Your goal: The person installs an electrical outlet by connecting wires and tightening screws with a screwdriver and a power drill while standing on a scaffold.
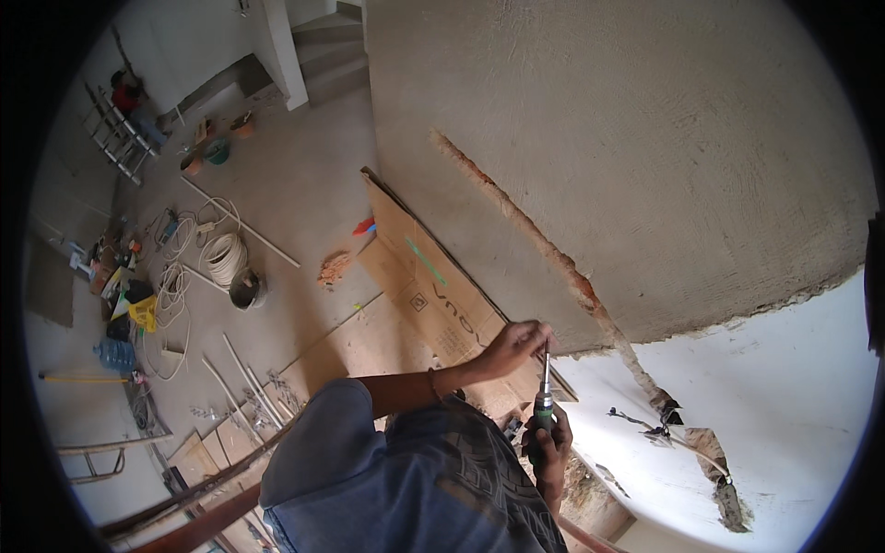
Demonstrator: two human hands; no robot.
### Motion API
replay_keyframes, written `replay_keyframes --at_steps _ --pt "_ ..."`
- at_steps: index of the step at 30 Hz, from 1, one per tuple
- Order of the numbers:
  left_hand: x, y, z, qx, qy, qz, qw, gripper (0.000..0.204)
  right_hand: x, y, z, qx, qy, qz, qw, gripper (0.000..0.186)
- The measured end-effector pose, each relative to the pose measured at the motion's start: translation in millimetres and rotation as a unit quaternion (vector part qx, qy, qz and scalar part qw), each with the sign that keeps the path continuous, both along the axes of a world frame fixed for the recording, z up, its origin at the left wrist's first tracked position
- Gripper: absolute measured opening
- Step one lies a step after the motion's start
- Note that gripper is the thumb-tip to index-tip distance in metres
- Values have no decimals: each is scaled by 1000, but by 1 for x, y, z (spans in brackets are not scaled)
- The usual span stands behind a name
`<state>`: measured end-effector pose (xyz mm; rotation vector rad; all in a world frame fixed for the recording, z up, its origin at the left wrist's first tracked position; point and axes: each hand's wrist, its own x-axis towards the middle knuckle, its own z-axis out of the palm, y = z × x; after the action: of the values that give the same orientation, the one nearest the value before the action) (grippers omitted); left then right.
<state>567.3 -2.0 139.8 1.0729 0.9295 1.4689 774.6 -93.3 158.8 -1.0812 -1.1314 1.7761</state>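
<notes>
My right hand (551,449) is wrapped round the green and black handle of a screwdriver (543,405), whose long metal shaft points up and away from me. Beside the shaft's tip is my left hand (514,350), its fingers curled and pinched together. Whatever those fingers hold, if anything, is too small to make out. Both hands are in front of my body, close to the wall (645,184). A rough chased groove (544,249) runs down the wall at a slant. Dark wires (645,424) stick out near its lower end, over the white part.
Cardboard sheets (433,286) lie along the wall's foot. Coiled cable (224,258), a dark bucket (247,289), pipes (249,378) and a yellow bag (144,313) are spread at left. Another person (129,97) is by a ladder (118,138) far left. A rusty bar (203,516) crosses lower left.
</notes>
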Motion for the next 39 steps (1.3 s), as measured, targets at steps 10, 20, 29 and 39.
replay_keyframes --at_steps 10,20,29,39 --pt "-171 167 -82 -117 82 201 969 49 -45 11 6 -12 -55 29 998 52" --pt "-196 195 -79 -147 119 134 973 54 -50 8 2 -3 -68 12 998 58" --pt "-184 191 -87 -147 73 243 956 43 -51 8 -6 0 -94 8 996 58" --pt "-200 187 -80 -22 186 405 895 45 -44 -5 -4 -43 -68 -34 996 57"
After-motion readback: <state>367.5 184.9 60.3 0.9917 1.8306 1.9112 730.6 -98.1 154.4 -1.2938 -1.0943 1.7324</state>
